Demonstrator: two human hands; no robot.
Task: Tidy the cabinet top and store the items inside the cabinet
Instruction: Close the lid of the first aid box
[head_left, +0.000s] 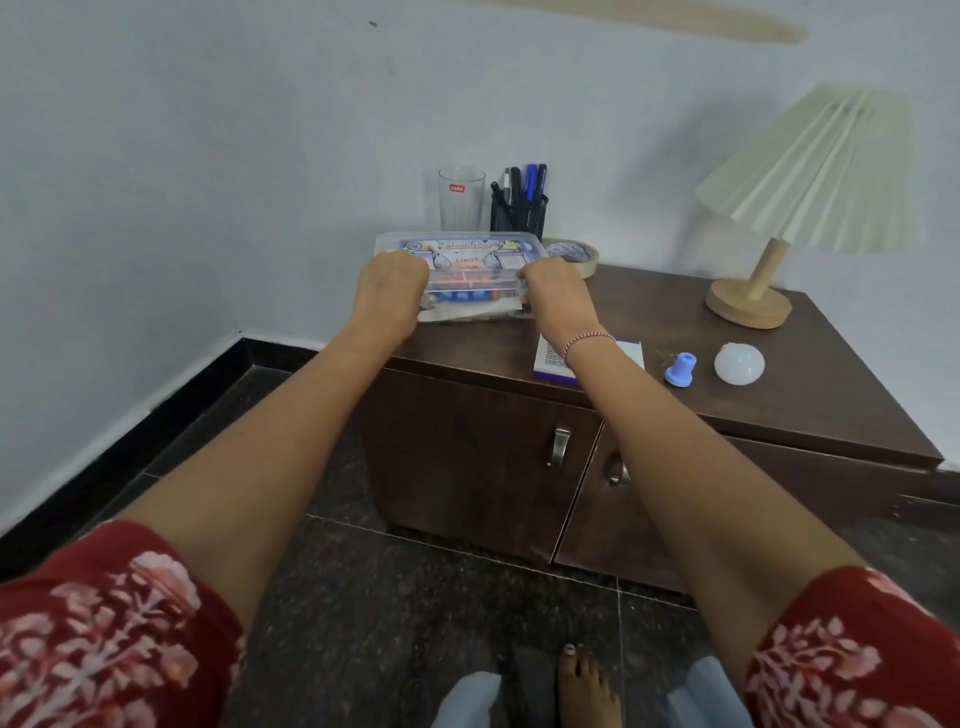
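A clear plastic first aid box (462, 260) sits at the back left of the brown cabinet top (649, 306). My left hand (392, 283) grips its left end and my right hand (553, 288) grips its right end, fingers curled over the lid edges. Behind the box stand an empty glass (461, 200) and a black mesh pen holder (519, 208) with several pens. A tape roll (571, 254) lies to the right of the box. Near the front edge lie a white and purple carton (628, 356), a blue rubber cap (680, 370) and a white bulb (739, 365).
A table lamp (753, 301) with a pleated shade stands at the back right of the top. Both cabinet doors (467, 457) are closed, with metal handles (558, 447) at the middle. The wall is close on the left. A bare foot (587, 686) stands on the dark floor.
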